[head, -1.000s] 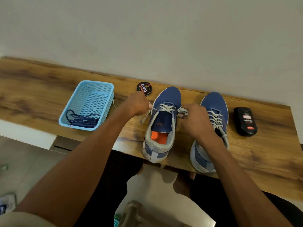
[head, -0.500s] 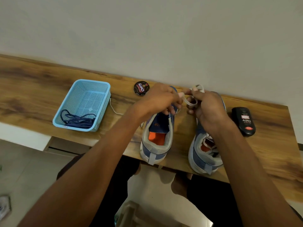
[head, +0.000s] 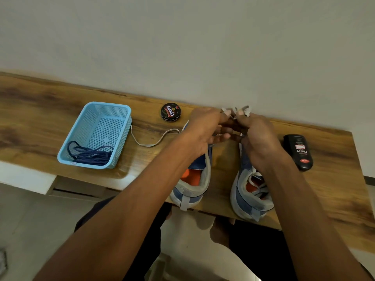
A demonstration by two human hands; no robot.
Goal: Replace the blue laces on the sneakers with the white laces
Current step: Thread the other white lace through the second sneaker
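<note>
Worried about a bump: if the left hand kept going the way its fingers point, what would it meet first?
Probably the right hand: the left hand points right toward it, both pinching the white lace. Depth is unclear.

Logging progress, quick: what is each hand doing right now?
Left hand: pinching the white lace above the left sneaker.
Right hand: pinching the same lace.

This looks like a room in a home. A wooden desk (head: 40, 110) stands against a plain white wall (head: 182, 47), with a tiled floor (head: 26, 216) below. On the desk sit shoe care things: a round polish tin (head: 170, 112) and a black polish bottle (head: 298, 152).
</note>
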